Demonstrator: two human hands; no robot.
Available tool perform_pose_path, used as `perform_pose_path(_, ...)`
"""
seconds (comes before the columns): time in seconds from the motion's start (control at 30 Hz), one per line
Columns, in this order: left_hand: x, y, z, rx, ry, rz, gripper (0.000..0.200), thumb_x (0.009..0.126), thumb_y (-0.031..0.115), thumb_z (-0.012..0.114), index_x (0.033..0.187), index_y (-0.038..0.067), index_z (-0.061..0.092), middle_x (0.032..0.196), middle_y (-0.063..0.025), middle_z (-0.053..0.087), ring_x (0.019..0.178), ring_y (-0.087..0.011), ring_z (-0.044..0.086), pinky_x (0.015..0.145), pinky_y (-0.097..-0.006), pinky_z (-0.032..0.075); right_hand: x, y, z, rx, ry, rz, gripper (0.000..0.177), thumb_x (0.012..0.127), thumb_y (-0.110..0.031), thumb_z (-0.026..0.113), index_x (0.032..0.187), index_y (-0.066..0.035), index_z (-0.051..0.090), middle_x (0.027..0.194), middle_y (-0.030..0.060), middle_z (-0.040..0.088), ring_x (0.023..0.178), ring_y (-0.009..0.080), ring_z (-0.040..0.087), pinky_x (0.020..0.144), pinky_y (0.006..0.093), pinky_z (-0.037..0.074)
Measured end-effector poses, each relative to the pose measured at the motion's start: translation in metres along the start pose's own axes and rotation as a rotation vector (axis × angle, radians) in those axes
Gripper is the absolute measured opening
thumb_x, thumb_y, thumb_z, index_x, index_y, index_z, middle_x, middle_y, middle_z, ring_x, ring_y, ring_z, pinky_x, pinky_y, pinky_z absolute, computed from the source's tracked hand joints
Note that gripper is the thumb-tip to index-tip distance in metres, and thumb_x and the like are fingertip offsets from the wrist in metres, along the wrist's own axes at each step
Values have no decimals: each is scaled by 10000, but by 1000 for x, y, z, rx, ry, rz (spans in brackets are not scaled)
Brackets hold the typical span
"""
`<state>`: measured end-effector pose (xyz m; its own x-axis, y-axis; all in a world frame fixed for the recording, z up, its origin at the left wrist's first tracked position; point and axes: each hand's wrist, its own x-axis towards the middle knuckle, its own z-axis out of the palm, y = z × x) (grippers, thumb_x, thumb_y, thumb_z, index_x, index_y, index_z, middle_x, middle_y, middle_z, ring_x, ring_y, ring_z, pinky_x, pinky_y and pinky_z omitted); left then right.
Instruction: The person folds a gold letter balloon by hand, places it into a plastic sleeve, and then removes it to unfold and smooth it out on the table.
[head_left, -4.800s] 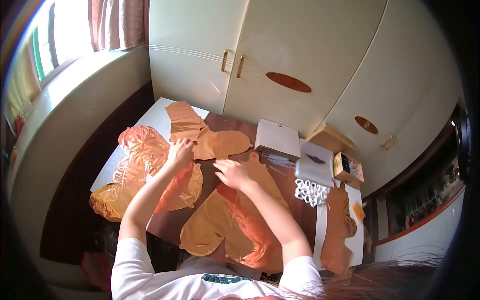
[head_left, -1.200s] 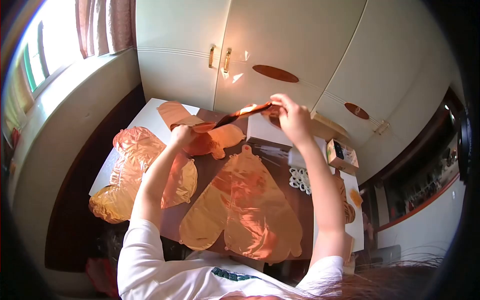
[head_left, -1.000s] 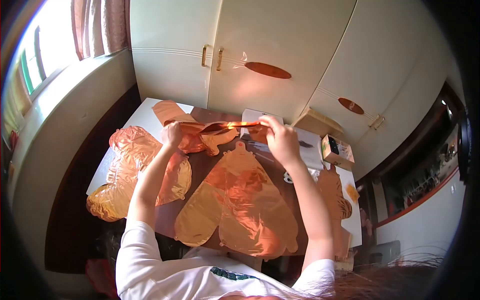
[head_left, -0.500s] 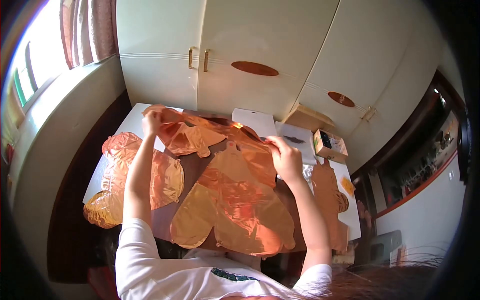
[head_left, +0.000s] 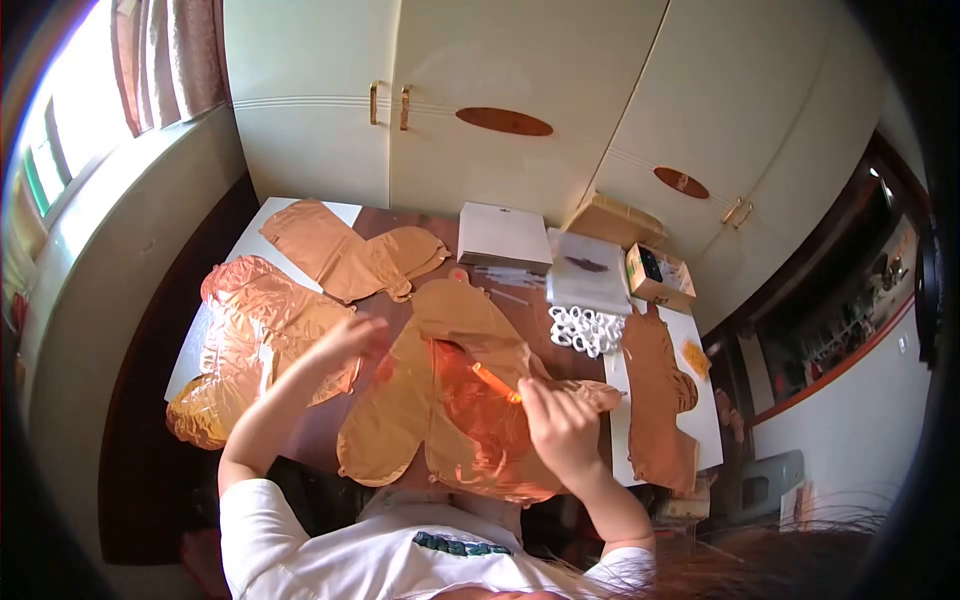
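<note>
Head view on my feed has the right hand [head_left: 562, 430] pinched narrow on a raised fold of the central foil sheet [head_left: 385, 425], which lies towards the near edge of the counter [head_left: 318, 432], spread over its middle. The left hand [head_left: 350, 340] is blurred, over the gap between that sheet and the crumpled foil piece [head_left: 240, 310]; I can't tell whether its fingers are loosely open or touching foil. From here I'd judge the step as arranging the sheet flat: its right side is bunched beside the right fingers, and a glossy orange patch shows in the middle. As I read it, the layout calls for easing that bunched edge outward without creasing the thin foil, with the left palm steadying the opposite side. The white rings [head_left: 587, 331] lie just beyond the bunched edge, so I'd want the foil clear of them. Past the sheet's far tip sit the white box [head_left: 503, 235] and some thin pale sticks [head_left: 510, 280]; a flat foil piece [head_left: 655, 405] lies to the right.
</note>
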<state>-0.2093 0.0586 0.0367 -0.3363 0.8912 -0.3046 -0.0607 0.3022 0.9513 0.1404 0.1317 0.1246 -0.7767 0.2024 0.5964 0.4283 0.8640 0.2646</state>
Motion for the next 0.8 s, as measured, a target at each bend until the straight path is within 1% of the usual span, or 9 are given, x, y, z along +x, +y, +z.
perform_pose_path(0.07,-25,-10,36,-236,-240,-101,559,924,317,569,1355,45,340,1104,-198,594,915,-272,646,760,-414,556,-16,-16,-3,2,-55,-30,216,808,-106,619,1014,-49,648,898,54,689,727,154,652,603,282,504)
perform_pose_path(0.17,-35,-12,77,-408,-170,-183,472,956,204,505,1373,73,324,1221,-167,540,945,-283,629,810,-433,548,-44,-43,3,57,-108,-28,233,776,-122,623,999,-64,655,923,38,682,736,140,638,594,267,481)
perform_pose_path(0.2,-34,-9,86,-370,-95,-159,490,935,152,544,1371,83,331,1208,-133,538,1006,-244,607,790,-373,555,-50,-49,4,69,-121,-13,234,775,-131,623,998,-68,655,926,32,679,741,139,638,595,265,479)
perform_pose_path(0.3,-20,-12,96,-128,-47,-1,476,917,117,570,1350,86,373,1176,-104,550,985,-189,602,773,-316,553,-63,-64,5,124,-172,9,238,774,-147,621,998,-75,653,934,23,673,762,135,638,598,261,478)
perform_pose_path(0.33,-11,-19,96,-115,-72,56,423,882,69,580,1287,53,457,1157,-84,555,889,-141,611,715,-261,542,-66,-68,7,146,-189,12,239,774,-151,620,998,-77,652,936,21,672,771,134,639,600,259,478)
perform_pose_path(0.43,-5,-18,101,14,-67,141,356,836,25,568,1192,14,549,1083,-88,580,811,-121,613,655,-250,524,-77,-79,20,173,-132,-30,185,821,-197,621,974,-95,635,902,-11,646,715,104,593,546,244,440)
perform_pose_path(0.63,7,-26,104,334,29,303,354,794,10,566,1147,-2,595,781,-68,627,625,-119,602,567,-264,503,-86,-85,30,425,-233,-11,212,821,-259,645,950,-90,639,918,0,652,775,131,622,594,289,502)
perform_pose_path(0.73,11,-28,107,383,47,327,365,792,21,571,1156,18,596,715,-72,624,557,-131,594,534,-266,500,-81,-72,38,668,-264,63,209,808,-269,667,936,-106,643,918,12,664,831,166,644,643,320,530)
perform_pose_path(0.8,8,-19,108,440,26,291,376,781,43,588,1156,31,594,773,-103,637,603,-161,617,581,-288,515,-69,-45,50,683,-240,92,169,810,-244,666,925,-121,646,913,27,678,859,194,652,687,338,540)
